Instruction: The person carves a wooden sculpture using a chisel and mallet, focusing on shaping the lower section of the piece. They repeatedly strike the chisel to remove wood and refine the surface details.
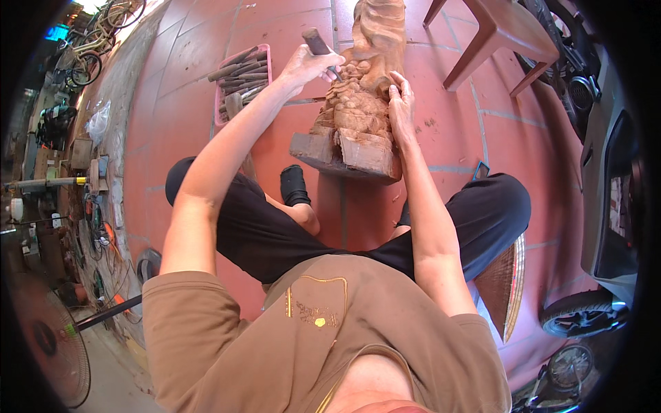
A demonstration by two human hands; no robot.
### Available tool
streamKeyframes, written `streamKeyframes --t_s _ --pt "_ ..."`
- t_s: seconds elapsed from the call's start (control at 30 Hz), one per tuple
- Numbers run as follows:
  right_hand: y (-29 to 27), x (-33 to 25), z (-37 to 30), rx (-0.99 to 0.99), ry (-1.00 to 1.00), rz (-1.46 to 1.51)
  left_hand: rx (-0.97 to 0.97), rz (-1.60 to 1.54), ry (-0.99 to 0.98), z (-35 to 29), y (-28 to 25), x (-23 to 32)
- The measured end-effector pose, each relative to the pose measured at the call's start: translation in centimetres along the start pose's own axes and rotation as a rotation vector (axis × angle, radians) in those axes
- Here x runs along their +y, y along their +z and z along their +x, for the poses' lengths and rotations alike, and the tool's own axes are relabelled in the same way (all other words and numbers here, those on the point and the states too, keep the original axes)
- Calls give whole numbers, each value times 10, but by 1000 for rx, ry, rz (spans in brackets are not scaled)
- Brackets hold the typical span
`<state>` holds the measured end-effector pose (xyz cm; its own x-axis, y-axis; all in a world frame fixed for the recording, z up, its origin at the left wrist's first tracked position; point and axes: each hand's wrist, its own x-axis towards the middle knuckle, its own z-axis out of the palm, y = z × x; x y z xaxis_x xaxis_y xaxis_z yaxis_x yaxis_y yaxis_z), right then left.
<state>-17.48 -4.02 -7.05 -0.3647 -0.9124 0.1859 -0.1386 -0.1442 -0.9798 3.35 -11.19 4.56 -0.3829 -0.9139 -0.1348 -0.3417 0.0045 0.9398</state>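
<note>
A tall carved wooden sculpture (361, 103) stands on its block base on the red tiled floor, between my knees. My left hand (308, 65) grips a chisel (318, 43) with a dark wooden handle, its blade set against the carving's upper middle. My right hand (401, 103) lies flat against the sculpture's right side, steadying it. I sit on the floor in black trousers and a brown shirt.
A pink tray (222, 103) with several wooden-handled chisels lies to the left of the sculpture. A red wooden stool (499, 34) stands at the upper right. A vehicle (606, 206) and wheel are at the right, a fan (51, 344) and clutter at the left.
</note>
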Motion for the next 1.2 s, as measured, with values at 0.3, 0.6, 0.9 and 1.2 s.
streamKeyframes --t_s 0.3,0.6,0.9,1.2 --pt "-6 -11 -1 -85 23 -56 -168 46 -198 -44 -29 8" --pt "-1 -42 9 -283 -328 -693 -15 74 59 -42 -92 13" --pt "28 -65 6 -660 -407 -1113 -19 0 233 -40 -107 23" --pt "26 -74 24 -876 -655 -1180 8 127 166 -27 -103 -4"
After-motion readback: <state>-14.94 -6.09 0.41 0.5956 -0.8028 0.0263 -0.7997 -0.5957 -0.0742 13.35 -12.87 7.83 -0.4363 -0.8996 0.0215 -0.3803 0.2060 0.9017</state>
